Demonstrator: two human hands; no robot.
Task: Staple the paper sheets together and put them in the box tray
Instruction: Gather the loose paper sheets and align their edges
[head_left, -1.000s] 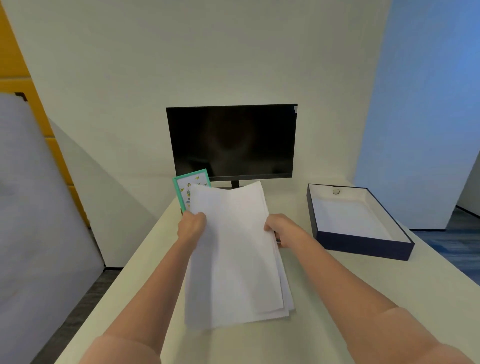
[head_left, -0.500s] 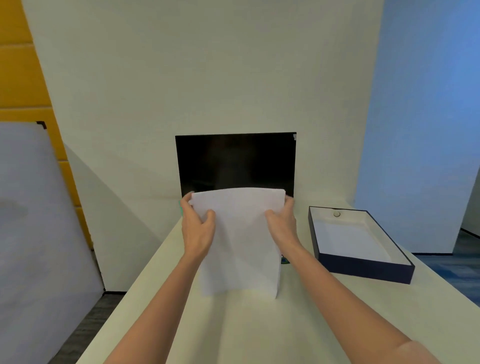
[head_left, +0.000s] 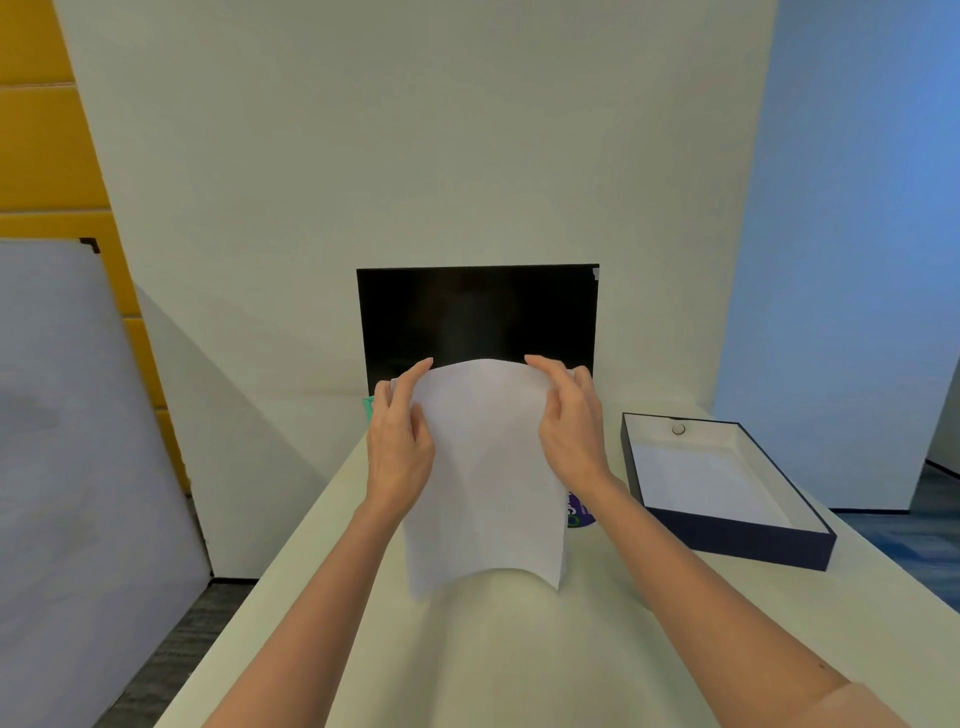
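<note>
A: Hand status?
B: Left hand (head_left: 397, 447) and right hand (head_left: 569, 431) each grasp one side of the paper sheets (head_left: 485, 478), upright at frame centre.
A: Box tray (head_left: 727, 535)?
B: Right of centre, on the table (head_left: 519, 654).

left hand (head_left: 397, 447): raised, fingers curled | right hand (head_left: 569, 431): raised, fingers curled

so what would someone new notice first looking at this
Most striking is the stack of paper sheets held upright at the centre of the table, bottom edge on the surface, gripped by the left hand and right hand at its sides. Behind it stands a dark monitor against the wall. To the right on the table lies an open navy box tray with a white inside.
</note>
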